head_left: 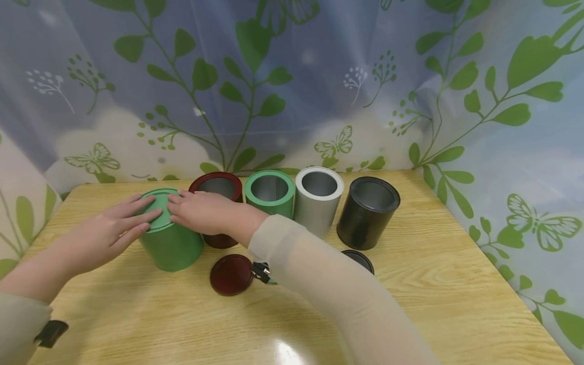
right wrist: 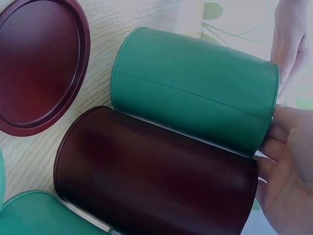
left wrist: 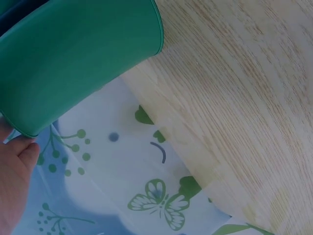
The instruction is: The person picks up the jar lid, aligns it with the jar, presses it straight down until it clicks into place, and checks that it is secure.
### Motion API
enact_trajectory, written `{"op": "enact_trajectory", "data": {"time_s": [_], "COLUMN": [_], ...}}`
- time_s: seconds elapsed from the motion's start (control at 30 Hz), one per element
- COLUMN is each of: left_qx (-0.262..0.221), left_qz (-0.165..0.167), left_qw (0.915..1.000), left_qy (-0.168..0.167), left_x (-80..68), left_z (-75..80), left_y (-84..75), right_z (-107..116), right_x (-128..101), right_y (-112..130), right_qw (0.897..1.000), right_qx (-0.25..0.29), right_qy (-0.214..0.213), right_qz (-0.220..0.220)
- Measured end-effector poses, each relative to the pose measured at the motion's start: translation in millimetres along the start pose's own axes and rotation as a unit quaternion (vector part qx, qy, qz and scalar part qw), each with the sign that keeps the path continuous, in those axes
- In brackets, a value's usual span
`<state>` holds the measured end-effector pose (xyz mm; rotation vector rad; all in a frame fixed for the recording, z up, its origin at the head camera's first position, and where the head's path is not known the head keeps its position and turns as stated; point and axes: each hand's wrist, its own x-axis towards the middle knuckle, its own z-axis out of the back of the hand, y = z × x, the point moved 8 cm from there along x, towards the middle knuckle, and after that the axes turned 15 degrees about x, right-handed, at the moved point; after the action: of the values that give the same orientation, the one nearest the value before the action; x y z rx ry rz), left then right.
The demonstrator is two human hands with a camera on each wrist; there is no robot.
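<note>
**Both hands flat on the lid of the green can**

We see the left hand [head_left: 111, 230] and the right hand [head_left: 198, 210] resting with straight, relaxed fingers on the green lid [head_left: 157, 210] that sits on top of a closed green can [head_left: 171, 243], left of centre in the head view. Neither hand curls round anything. The can stands upright on the wooden tabletop [head_left: 433, 284].

Just behind it, 4 open cans line up toward the right: a dark red can [head_left: 218, 186] touching the green one, a second green can [head_left: 270, 191], a silver can [head_left: 318, 200] and a black can [head_left: 367, 212]. A dark red lid [head_left: 230, 275] lies flat in front, and a black lid [head_left: 360, 259] peeks out behind the right sleeve [head_left: 328, 289]. A leaf-printed curtain [head_left: 292, 86] fills the upper frame.
</note>
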<state>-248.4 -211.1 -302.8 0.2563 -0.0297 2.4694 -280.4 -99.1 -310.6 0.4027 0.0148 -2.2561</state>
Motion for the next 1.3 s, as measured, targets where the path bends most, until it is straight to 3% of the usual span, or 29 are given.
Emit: {"op": "enact_trajectory", "data": {"time_s": [0.17, 0.27, 0.5, 0.63, 1.07, 1.3], "left_qx": [0.038, 0.069, 0.121, 0.123, 0.105, 0.117], "left_qz": [-0.004, 0.011, 0.043, 0.050, 0.046, 0.012], "left_qw": [0.9992, 0.9975, 0.9915, 0.9906, 0.9933, 0.9925], "left_qy": [-0.010, -0.015, 0.024, 0.032, 0.011, -0.032], "left_x": [0.8, 3.5, 7.8, 7.8, 11.3, 13.5], "left_z": [1.7, 1.7, -6.5, -10.1, -8.9, -4.9], "left_y": [-6.3, -9.8, -10.9, -8.8, -10.9, -14.5], "right_z": [0, 0, -6, -6, -5, -5], "right_x": [0, 1, 5, 6, 6, 7], "right_y": [0, -1, -2, -1, -2, -1], "right_qw": [1.000, 1.000, 0.999, 0.999, 0.999, 0.999], "right_qx": [0.004, 0.009, 0.038, 0.034, 0.021, 0.018], "right_qy": [-0.009, -0.018, -0.020, -0.024, -0.037, -0.038], "right_qz": [0.004, 0.003, -0.018, -0.019, -0.023, -0.030]}}
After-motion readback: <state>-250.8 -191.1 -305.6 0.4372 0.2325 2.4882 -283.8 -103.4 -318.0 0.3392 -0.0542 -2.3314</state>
